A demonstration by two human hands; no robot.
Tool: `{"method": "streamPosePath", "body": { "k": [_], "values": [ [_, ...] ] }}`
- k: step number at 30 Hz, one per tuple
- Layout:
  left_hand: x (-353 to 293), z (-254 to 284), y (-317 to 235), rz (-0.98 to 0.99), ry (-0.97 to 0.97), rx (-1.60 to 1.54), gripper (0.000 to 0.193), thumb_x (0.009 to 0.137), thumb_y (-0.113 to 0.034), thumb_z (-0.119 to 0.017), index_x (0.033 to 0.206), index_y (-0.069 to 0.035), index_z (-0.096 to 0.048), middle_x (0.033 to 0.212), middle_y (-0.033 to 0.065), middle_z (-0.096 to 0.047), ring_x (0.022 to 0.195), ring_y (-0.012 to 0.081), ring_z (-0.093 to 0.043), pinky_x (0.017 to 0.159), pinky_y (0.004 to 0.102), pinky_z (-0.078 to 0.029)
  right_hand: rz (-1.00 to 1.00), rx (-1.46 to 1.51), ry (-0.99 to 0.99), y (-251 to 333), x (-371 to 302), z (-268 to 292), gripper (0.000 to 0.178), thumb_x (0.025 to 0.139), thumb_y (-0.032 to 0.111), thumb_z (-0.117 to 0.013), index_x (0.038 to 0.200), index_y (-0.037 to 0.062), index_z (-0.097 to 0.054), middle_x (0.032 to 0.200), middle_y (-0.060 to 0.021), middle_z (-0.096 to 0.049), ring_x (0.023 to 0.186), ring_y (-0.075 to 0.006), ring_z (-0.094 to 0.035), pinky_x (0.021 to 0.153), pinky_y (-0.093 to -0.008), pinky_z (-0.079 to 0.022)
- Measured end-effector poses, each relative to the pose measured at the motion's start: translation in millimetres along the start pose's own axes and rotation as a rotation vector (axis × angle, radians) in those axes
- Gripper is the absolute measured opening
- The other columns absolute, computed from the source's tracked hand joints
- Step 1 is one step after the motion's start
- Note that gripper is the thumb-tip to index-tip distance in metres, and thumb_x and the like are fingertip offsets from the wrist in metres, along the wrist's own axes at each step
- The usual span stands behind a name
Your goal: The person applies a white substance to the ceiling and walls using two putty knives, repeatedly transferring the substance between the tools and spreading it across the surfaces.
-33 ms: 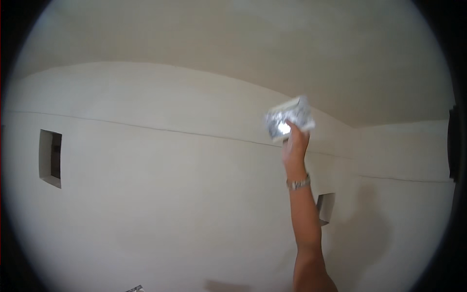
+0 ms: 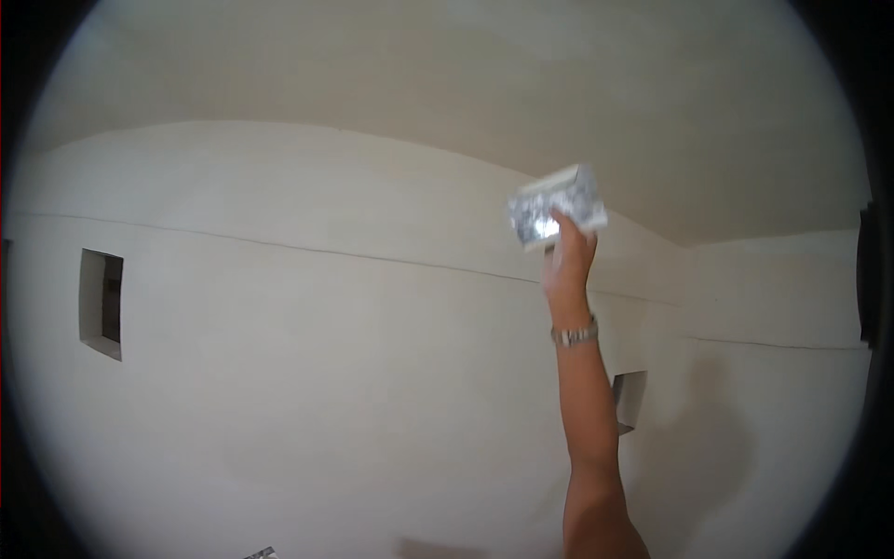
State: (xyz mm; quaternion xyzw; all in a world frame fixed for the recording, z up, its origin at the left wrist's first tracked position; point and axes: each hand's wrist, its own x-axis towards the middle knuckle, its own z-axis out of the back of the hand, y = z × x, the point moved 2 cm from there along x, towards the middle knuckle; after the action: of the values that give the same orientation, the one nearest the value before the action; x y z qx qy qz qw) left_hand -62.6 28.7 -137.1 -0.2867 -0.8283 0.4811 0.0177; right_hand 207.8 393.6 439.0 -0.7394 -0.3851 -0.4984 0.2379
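My right hand (image 2: 571, 264) is raised high, closed around a wide putty knife (image 2: 551, 211). Its shiny metal blade is somewhat blurred, with a pale strip along the upper edge. The thumb lies on the blade's bright face; the other fingers are mostly hidden behind. The blade is up against the plastered wall (image 2: 354, 373), close under the line where it meets the ceiling (image 2: 419, 65); whether it touches cannot be made out. My left hand is out of view. At the bottom edge, the corner of another metal piece (image 2: 263, 552) shows.
A small recessed opening (image 2: 101, 303) is in the wall at left, and another (image 2: 630, 401) sits beside my right forearm. A thin crack-like line runs across the wall. A dark object (image 2: 867, 275) stands at the far right edge.
My right hand and the putty knife have moved slightly upward, nearer the ceiling line. The view has shifted very little.
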Motion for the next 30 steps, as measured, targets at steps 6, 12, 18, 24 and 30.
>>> {"method": "streamPosePath", "body": {
  "k": [6,12,18,24,30],
  "values": [
    [-7.8,26.5,10.5,-0.063,0.121,-0.078,0.037,0.099,-0.032,-0.055,0.117,0.000,-0.059,0.096,0.0053,-0.063,0.082,0.0171,-0.060,0.072,0.0329,-0.049,0.167,0.011,0.026,2.0,68.4,-126.7,0.020,0.081,0.003,-0.060,0.100,-0.0043,-0.059,0.094,-0.0049,-0.062,0.084,-0.0129,-0.059,0.078,-0.0275,-0.048],
    [-34.2,39.2,-0.9,-0.043,-0.119,-0.018,0.035,0.098,-0.031,-0.056,0.115,-0.001,-0.060,0.096,0.0046,-0.063,0.085,0.0180,-0.059,0.073,0.0334,-0.047,0.279,0.022,-0.237,-1.3,108.7,-176.2,0.017,0.080,-0.004,-0.053,0.095,-0.0072,-0.058,0.094,-0.0114,-0.062,0.078,-0.0176,-0.061,0.072,-0.0303,-0.049],
    [-56.4,43.8,34.4,-0.102,-0.214,-0.072,0.034,0.098,-0.030,-0.056,0.115,-0.001,-0.060,0.097,0.0046,-0.063,0.085,0.0182,-0.059,0.073,0.0334,-0.048,0.356,-0.102,-0.292,12.2,127.8,-162.5,0.031,0.084,0.000,-0.045,0.111,-0.0152,-0.052,0.112,-0.0282,-0.058,0.093,-0.0355,-0.065,0.077,-0.0432,-0.054],
    [-72.1,30.8,118.4,-0.158,-0.300,-0.129,0.033,0.098,-0.029,-0.056,0.115,-0.001,-0.060,0.097,0.0046,-0.063,0.086,0.0183,-0.060,0.073,0.0334,-0.048,0.290,-0.495,-0.412,34.0,117.0,-114.1,0.046,0.083,0.001,-0.052,0.124,-0.0169,-0.040,0.118,-0.0274,-0.040,0.102,-0.0393,-0.057,0.075,-0.0400,-0.058],
    [-80.4,20.9,202.7,-0.226,-0.356,-0.212,0.030,0.098,-0.026,-0.057,0.114,-0.001,-0.061,0.097,0.0054,-0.063,0.087,0.0187,-0.060,0.073,0.0340,-0.048,0.439,-0.593,-0.557,40.2,84.3,-114.6,0.053,0.078,-0.004,-0.058,0.125,-0.0186,-0.038,0.116,-0.0282,-0.040,0.109,-0.0400,-0.050,0.072,-0.0369,-0.060]
  ]
}}
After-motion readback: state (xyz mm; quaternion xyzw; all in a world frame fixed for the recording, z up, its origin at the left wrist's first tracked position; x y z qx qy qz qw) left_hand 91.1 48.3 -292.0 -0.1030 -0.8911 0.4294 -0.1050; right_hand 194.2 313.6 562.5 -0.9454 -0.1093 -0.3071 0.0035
